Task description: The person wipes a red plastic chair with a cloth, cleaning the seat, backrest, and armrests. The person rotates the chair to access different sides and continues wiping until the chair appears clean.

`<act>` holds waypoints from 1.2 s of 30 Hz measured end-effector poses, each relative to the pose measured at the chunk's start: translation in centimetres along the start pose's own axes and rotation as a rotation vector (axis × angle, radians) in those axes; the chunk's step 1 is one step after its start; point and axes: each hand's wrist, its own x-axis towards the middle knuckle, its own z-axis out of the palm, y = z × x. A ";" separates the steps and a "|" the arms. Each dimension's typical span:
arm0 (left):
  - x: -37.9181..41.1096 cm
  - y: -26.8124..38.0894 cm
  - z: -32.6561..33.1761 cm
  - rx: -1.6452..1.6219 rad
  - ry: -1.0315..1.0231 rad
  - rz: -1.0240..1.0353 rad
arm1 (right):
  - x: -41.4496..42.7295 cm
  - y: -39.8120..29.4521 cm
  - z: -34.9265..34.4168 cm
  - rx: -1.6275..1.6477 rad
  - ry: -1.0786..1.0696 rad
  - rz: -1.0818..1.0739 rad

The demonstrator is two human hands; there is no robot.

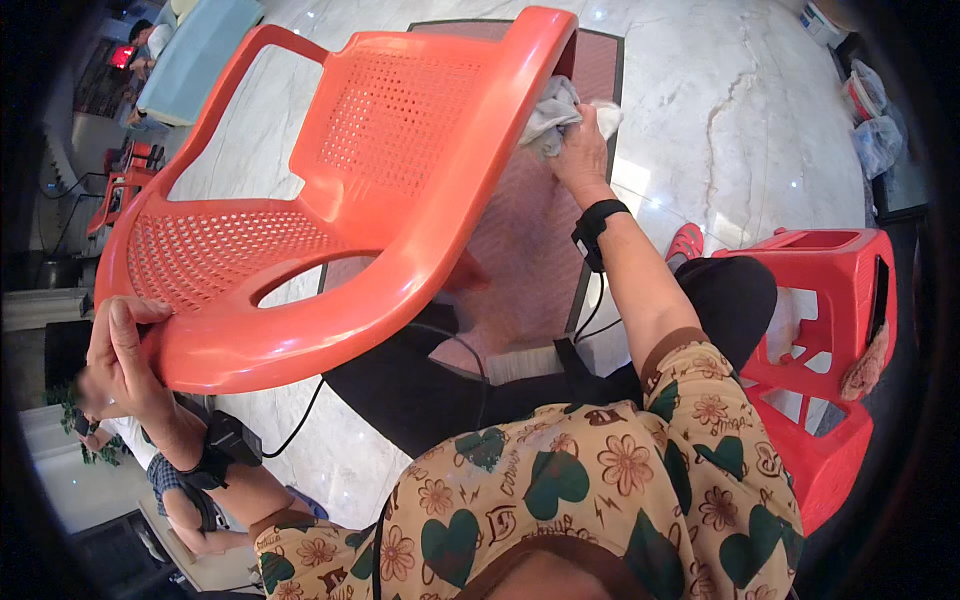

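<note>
A red plastic armchair (420, 247) with a perforated seat and back lies tilted over my lap. At the left, my left hand (127, 360) grips the rounded rim at one end of the chair, the fingers bent over its edge. Near the top, my right hand (583, 150) is closed on a crumpled grey-white cloth (553, 112), which lies against the far end of the chair's smooth rim. The underside of the chair is mostly hidden. Both my wrists wear black bands with small cabled devices.
Red plastic stools (817, 300) stand close at my right, with a dark flat object and a brown cloth on top. A dark-edged reddish mat (525, 262) lies on the marble floor. Two other people are at the left, one beside a light-blue couch (199, 60). Plastic bags (877, 146) lie far right.
</note>
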 end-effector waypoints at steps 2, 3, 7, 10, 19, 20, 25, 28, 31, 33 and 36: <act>0.0 -0.1 -0.1 -0.007 0.002 -0.034 | -1.6 0.4 1.0 -0.016 -0.046 0.060; 0.1 -0.1 0.0 0.000 0.009 -0.033 | -2.6 0.9 1.3 -0.059 -0.166 0.135; -0.1 -0.1 0.0 -0.006 0.030 -0.024 | -9.6 8.9 4.8 -0.024 -0.697 0.553; -0.1 0.6 0.6 0.060 0.064 -0.063 | -15.4 12.8 3.4 -0.064 -0.809 0.676; -1.2 0.2 0.2 0.038 0.026 0.042 | -15.9 17.3 9.5 0.735 -0.431 1.211; -1.0 0.4 0.4 0.016 0.041 0.022 | -14.9 16.4 10.3 0.866 -0.391 1.286; -0.8 1.3 1.1 -0.018 0.098 -0.048 | -7.2 12.8 13.4 1.290 -0.371 1.474; -1.0 1.5 1.6 0.002 0.159 -0.071 | -3.3 8.2 9.5 1.691 -0.282 1.406; -0.4 0.8 0.5 -0.015 0.052 -0.011 | -1.9 7.7 9.6 1.864 -0.273 1.401; -0.1 0.0 -0.2 0.060 0.016 0.036 | -1.0 3.1 5.6 1.762 -0.139 1.383; 0.0 0.0 -0.3 0.071 0.009 0.010 | -0.4 2.3 3.4 1.771 -0.277 1.101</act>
